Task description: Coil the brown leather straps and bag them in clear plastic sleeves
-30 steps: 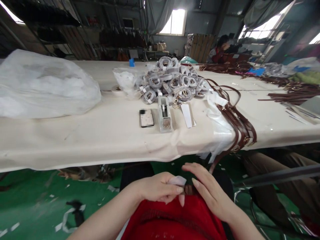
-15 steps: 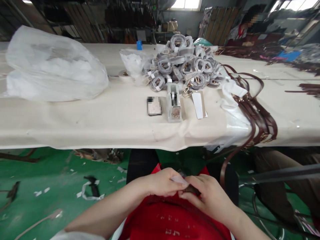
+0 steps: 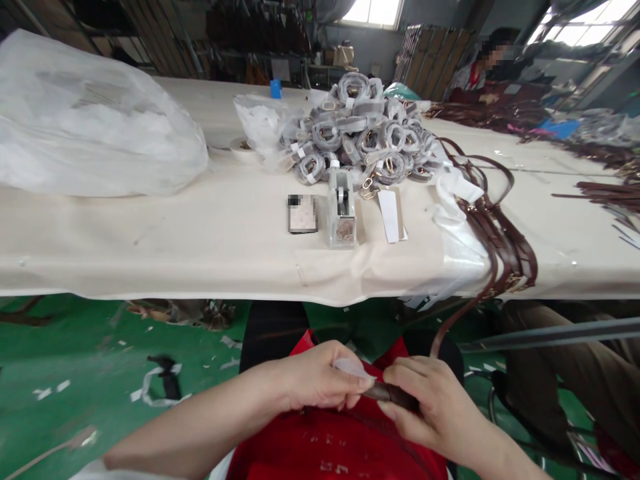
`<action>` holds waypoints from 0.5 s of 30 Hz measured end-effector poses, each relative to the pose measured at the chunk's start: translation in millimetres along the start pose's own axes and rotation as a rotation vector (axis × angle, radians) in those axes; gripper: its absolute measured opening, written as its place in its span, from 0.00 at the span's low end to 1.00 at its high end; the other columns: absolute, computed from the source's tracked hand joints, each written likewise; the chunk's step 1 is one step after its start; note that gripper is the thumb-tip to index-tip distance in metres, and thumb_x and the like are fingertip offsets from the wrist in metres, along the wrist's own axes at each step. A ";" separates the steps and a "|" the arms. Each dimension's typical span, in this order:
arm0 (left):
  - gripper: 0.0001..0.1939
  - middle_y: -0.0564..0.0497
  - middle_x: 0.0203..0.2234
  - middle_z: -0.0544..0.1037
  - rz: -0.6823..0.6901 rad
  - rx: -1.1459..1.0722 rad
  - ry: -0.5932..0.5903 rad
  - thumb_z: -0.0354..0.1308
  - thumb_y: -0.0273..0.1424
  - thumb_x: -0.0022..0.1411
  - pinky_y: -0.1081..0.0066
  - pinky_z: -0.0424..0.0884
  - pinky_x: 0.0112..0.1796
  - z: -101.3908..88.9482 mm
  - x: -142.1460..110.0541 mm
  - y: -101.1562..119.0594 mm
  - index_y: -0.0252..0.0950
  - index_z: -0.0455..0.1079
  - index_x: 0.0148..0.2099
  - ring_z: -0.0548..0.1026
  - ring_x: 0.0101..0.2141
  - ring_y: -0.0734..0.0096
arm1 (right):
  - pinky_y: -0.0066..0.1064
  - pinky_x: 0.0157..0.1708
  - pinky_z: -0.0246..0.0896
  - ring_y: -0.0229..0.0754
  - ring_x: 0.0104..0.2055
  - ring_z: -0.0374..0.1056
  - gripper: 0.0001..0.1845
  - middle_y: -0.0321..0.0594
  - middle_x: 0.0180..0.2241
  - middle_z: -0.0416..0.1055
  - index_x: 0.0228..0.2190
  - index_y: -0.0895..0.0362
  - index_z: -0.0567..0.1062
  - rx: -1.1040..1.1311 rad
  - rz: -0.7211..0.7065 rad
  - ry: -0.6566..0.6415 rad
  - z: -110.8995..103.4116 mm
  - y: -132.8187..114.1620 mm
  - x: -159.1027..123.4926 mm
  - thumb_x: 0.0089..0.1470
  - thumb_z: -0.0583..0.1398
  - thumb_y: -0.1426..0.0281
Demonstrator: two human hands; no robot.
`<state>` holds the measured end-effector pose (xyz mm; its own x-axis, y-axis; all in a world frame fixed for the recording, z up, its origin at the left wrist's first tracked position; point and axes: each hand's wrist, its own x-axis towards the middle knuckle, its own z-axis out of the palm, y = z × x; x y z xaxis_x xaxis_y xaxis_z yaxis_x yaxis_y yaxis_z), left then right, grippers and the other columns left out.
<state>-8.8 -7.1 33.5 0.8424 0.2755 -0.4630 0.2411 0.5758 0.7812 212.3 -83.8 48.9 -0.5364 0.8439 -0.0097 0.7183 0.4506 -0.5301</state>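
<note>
Left hand pinches a pale slip and one end of a brown strap between thumb and bent fingers. Half a second ago the right hand was pressed up close to it, their fingertips meeting; now the two stand slightly apart, and a short stretch of strap shows between them. The right hand's fingers lie over this stretch with the thumb below, gripping it; a second ago those fingers were spread and lifted.

Beyond the lap, a cream cover drapes the tabletop. On it sit a tape dispenser, a small dark-edged square item, blurred out, and some pale cards. Behind them rises a heap of wrapped coils with metal clasps; a large plastic bag lies to the left. Paper scraps dot the green floor. Further back, a person is at the far side, near a bright window.

The held strap lies above the red apron, below the tabletop's near edge, spanning from the left hand's fingertips into the right hand. From a strap bundle on the right, one length hangs down behind the right hand; whether it joins the held piece is hidden.
</note>
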 end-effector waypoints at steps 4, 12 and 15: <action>0.27 0.57 0.14 0.66 0.012 -0.013 0.050 0.65 0.53 0.51 0.76 0.43 0.13 -17.2 -16.8 5.8 0.33 0.66 0.22 0.53 0.11 0.85 | 0.32 0.27 0.56 0.42 0.27 0.67 0.07 0.38 0.27 0.71 0.35 0.54 0.69 -0.010 0.028 0.031 -11.1 14.4 -15.9 0.62 0.57 0.64; 0.30 0.58 0.15 0.66 0.117 0.099 0.142 0.60 0.58 0.53 0.76 0.45 0.16 -14.2 -5.9 30.1 0.34 0.65 0.23 0.52 0.13 0.85 | 0.38 0.38 0.70 0.51 0.40 0.73 0.15 0.48 0.37 0.75 0.42 0.55 0.73 -0.036 0.013 0.603 -1.0 13.8 -28.1 0.56 0.63 0.61; 0.31 0.59 0.13 0.63 0.181 0.201 0.105 0.57 0.59 0.55 0.76 0.47 0.18 -2.5 2.9 39.5 0.34 0.65 0.23 0.54 0.15 0.83 | 0.32 0.31 0.70 0.44 0.28 0.74 0.10 0.42 0.27 0.75 0.33 0.55 0.75 0.137 -0.169 0.589 15.3 0.6 -28.4 0.62 0.58 0.63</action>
<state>2.0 18.4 62.0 0.8285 0.4442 -0.3410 0.1909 0.3484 0.9177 221.3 -112.0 35.8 -0.2753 0.8009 0.5317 0.5607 0.5830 -0.5879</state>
